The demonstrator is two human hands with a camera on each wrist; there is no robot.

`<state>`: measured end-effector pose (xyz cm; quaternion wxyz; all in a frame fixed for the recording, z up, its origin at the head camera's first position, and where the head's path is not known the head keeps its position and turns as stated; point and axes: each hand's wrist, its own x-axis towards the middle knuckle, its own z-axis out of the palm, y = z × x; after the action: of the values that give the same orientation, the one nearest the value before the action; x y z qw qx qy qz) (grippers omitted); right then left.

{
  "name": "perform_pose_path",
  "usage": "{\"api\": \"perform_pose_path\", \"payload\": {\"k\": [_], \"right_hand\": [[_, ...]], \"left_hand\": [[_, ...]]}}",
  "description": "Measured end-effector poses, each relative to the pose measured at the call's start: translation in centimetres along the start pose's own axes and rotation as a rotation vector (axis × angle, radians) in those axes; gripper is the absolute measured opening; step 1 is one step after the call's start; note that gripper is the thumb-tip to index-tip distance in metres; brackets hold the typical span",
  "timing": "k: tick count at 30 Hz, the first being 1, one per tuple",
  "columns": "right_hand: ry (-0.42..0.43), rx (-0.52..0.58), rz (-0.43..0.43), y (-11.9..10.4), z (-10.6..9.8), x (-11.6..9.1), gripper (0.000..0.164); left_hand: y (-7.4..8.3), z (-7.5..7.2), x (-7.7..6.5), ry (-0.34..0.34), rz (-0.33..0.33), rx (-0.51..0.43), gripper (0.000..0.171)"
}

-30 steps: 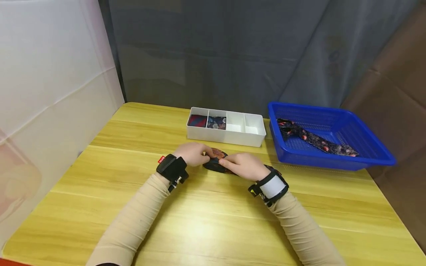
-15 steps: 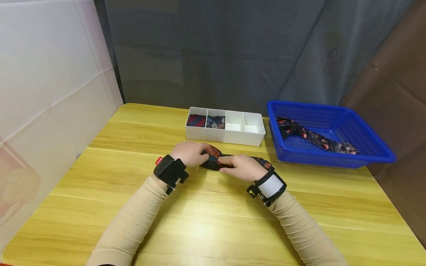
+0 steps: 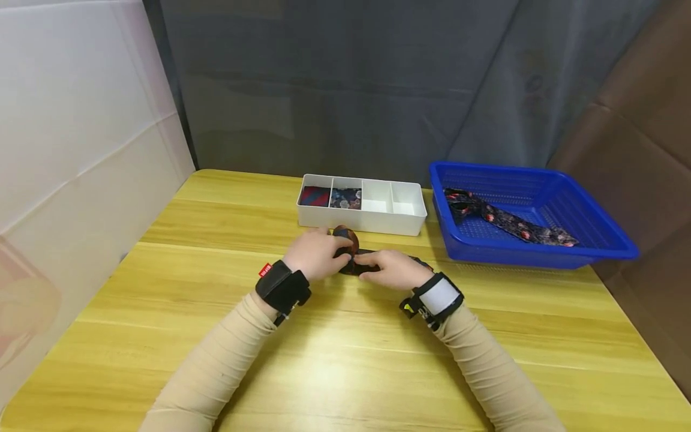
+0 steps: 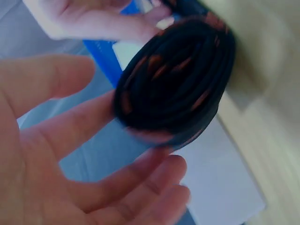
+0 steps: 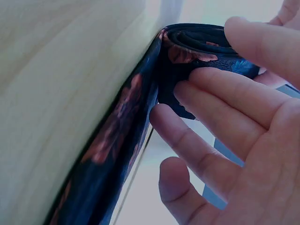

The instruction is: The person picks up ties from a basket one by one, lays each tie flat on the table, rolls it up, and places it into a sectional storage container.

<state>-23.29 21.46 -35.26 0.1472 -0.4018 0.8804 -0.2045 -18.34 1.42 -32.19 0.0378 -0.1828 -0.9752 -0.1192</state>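
Observation:
A dark necktie with orange-red flowers (image 3: 345,233) is partly wound into a coil that stands on its edge on the table. Its unrolled strip (image 5: 108,140) runs off to the right, lying along the wood. My left hand (image 3: 315,255) is at the coil's left side, fingers spread; in the left wrist view a fingertip meets the coil (image 4: 173,89), while the thumb stands apart from it. From the right, my right hand (image 3: 396,270) reaches over the strip with fairly straight fingers, their tips right at the coil. The palm hides part of the strip in the head view.
Behind the hands stands a white divided box (image 3: 361,221), holding a red-and-blue striped tie (image 3: 315,197) and a dark floral tie (image 3: 345,198) in its left compartments. At right, a blue basket (image 3: 540,255) contains another floral necktie (image 3: 518,227).
The necktie's coil has turned from lying low under my fingers to standing on its edge, and my left hand has shifted slightly right with it. My right hand stays near the same place.

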Motion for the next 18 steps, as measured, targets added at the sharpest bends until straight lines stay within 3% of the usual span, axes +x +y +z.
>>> {"api": "perform_pose_path", "payload": {"k": [5,9,13,18], "right_hand": [[0.021,0.027,-0.002,0.7,-0.4,0.0,0.037],[0.174,0.025,0.035,0.7,-1.1,-0.3,0.025],[0.339,0.035,0.106,0.7,-1.8,-0.6,0.03],[0.364,0.068,0.179,0.9,-2.1,-0.8,0.038]], "left_hand": [[0.4,1.3,0.5,0.043,0.03,-0.068,0.039],[0.6,2.2,0.7,0.063,0.093,-0.09,0.048],[0.6,2.8,1.0,0.048,0.169,-0.125,0.061],[0.5,3.0,1.2,0.024,0.226,-0.188,0.064]]}}
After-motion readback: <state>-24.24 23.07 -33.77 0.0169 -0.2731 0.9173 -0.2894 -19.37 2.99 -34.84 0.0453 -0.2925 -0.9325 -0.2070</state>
